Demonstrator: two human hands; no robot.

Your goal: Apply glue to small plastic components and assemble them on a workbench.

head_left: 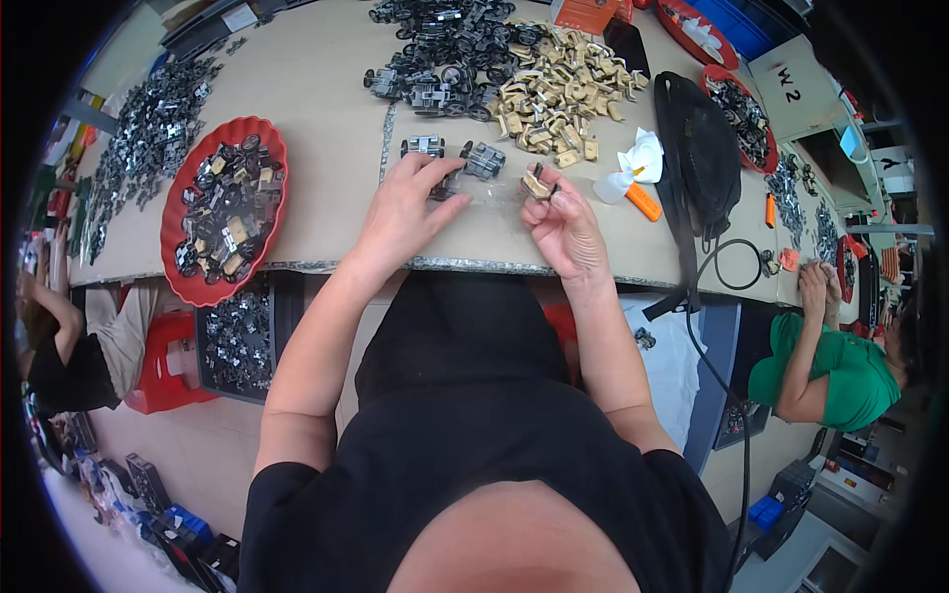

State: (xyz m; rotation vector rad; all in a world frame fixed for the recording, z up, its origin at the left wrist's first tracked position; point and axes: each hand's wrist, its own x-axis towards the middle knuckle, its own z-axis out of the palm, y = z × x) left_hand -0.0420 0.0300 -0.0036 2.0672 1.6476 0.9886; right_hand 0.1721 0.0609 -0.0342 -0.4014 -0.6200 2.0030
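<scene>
Right hand (565, 225) fingers clamped on a tan clip (537, 185), lifted for inspection; left hand (405, 212) fingers spread, steadying grey assemblies (481, 158) on the desk (326, 128).

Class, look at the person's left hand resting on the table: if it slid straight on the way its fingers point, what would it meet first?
The left hand points away and slightly right; it would probably first meet the small grey metal part just past its fingertips, though depth is hard to judge.
</scene>
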